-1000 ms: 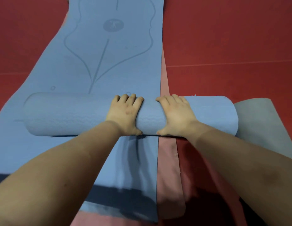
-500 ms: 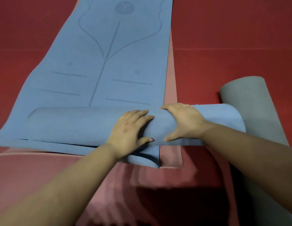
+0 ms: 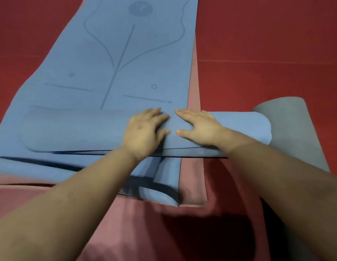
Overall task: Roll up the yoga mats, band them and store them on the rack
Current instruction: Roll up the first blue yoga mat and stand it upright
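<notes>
Open red padded floor (image 3: 267, 34) to the right and far left. Blocked ahead by flat blue yoga mat (image 3: 126, 59) with printed lines; crowded at right by curled grey foam mat (image 3: 295, 132), just beside the blue roll's end.

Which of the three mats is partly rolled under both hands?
The blue mat: both hands press its roll. The pink mat lies flat underneath; the grey mat lies untouched alongside.

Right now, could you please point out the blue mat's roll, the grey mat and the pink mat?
blue mat's roll (image 3: 73, 129): head view, left part of roll.
grey mat (image 3: 288, 129): head view, curved top.
pink mat (image 3: 145, 232): head view, near flat part.
</notes>
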The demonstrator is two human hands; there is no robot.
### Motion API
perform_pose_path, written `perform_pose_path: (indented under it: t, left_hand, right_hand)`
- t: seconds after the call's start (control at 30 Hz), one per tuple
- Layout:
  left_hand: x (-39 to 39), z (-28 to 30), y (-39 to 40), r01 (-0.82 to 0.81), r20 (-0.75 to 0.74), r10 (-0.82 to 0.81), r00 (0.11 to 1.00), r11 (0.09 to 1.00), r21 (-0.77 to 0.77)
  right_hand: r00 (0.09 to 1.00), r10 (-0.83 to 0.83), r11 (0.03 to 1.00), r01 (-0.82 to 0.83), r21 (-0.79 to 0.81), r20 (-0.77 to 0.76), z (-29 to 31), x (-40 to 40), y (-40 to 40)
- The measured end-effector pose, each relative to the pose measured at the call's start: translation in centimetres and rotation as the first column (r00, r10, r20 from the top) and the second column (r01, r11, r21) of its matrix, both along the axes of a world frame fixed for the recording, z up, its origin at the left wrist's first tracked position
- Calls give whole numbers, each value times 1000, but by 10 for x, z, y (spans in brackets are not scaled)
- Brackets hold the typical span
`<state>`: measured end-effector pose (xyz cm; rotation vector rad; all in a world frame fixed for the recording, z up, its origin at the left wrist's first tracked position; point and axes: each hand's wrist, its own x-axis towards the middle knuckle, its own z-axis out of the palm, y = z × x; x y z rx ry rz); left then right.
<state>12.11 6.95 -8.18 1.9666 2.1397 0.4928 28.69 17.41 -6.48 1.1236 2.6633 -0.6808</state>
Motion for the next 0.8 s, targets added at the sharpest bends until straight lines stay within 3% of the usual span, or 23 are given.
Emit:
perform_pose_path:
  t: [0.07, 0.17, 0.23, 0.4, 0.53, 0.7, 0.77, 0.8]
  left_hand:
    - [5, -11, -9, 85, -30, -84, 996, 996, 9]
    - [0, -12, -7, 31, 88, -28, 996, 999, -36]
    - [-3, -10, 0, 14, 135, -6, 991, 998, -56]
    - [-8, -5, 24, -8, 81, 14, 997, 997, -77]
    - [-7, -8, 30, -55, 88, 56, 995, 998, -10]
    - [-13, -3, 47, -94, 151, 108, 983, 991, -99]
    - [-4, 2, 45, -158, 302, 178, 936, 983, -88]
    - [6, 6, 41, -283, 502, 279, 818, 957, -71]
  right_hand:
    - [1000, -6, 1000, 6, 3, -9, -6, -2, 7]
    - [995, -22, 964, 48, 262, -101, -25, 7, -22]
    - [991, -20, 934, 66, 352, -131, -31, 14, -43]
    - [998, -22, 969, 34, 244, -55, -25, 7, -15]
    - [999, -28, 993, 30, 118, -18, -14, -12, 26]
    - [998, 6, 934, 19, 357, -68, -28, -1, -6]
    - [998, 36, 921, -54, 387, 53, -29, -3, -6]
    - [994, 35, 912, -74, 404, 103, -27, -7, 0]
